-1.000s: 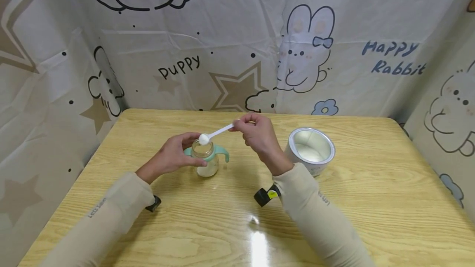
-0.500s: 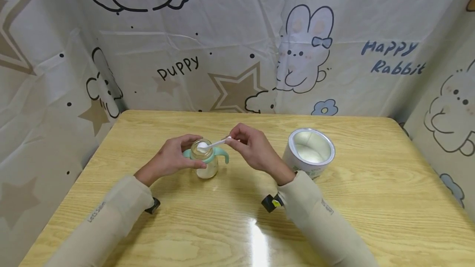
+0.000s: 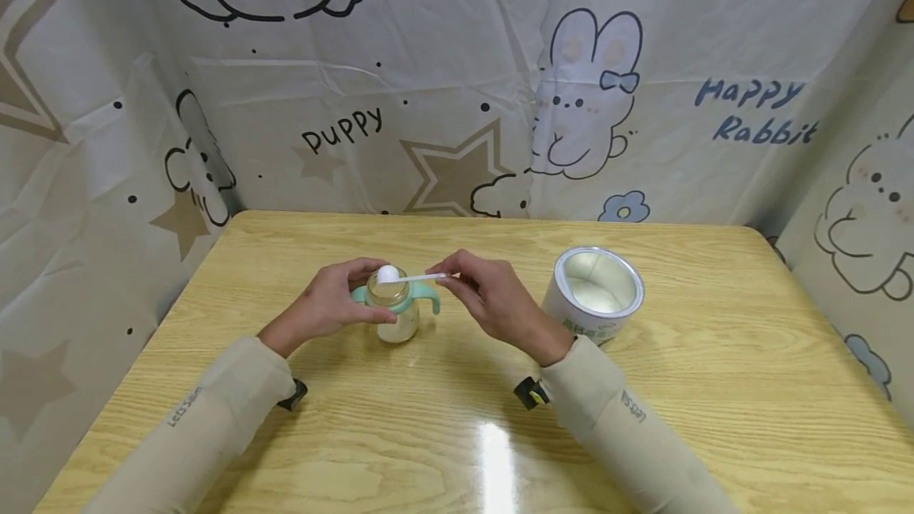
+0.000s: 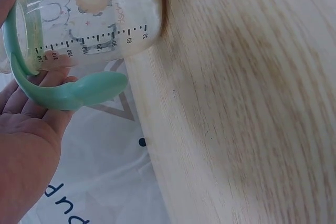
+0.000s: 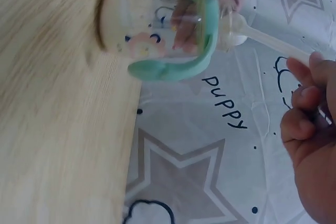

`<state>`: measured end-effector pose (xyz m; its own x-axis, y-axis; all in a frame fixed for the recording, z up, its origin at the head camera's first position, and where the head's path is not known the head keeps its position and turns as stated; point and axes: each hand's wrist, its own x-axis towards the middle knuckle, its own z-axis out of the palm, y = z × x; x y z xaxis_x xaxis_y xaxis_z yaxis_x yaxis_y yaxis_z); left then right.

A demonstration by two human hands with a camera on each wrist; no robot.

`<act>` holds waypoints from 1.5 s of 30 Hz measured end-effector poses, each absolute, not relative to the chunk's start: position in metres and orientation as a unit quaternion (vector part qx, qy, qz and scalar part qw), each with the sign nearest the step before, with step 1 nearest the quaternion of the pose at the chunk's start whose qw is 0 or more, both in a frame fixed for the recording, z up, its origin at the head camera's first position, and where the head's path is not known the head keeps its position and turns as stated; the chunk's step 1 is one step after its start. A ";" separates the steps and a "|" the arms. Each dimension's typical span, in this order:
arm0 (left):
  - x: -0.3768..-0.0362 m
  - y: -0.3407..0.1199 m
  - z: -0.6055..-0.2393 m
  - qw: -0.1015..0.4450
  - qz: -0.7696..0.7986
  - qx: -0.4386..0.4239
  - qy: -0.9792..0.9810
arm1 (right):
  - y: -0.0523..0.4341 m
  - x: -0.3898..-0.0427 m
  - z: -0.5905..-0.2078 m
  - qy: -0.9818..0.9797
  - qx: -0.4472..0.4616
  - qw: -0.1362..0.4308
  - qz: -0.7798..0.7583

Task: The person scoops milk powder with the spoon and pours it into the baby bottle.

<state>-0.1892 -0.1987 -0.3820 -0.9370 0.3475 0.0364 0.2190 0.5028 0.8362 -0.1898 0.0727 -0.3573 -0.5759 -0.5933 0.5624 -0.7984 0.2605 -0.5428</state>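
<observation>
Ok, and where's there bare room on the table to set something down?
Widest: the table right of the tub, out to the edge. Another patch lies in front of the bottle, between the sleeves. It's crowded around the bottle, gripped by the left hand, with the right hand holding the spoon at its mouth.

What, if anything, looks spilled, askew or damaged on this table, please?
Nothing stands out: the bottle and the open tin stand upright, the white scoop is at the bottle's mouth, and I can make out no spill on the table.
</observation>
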 end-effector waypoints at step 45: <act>-0.195 -0.199 -0.348 0.087 0.452 0.202 0.864 | 0.101 -0.182 -0.327 -0.822 0.229 0.015 0.521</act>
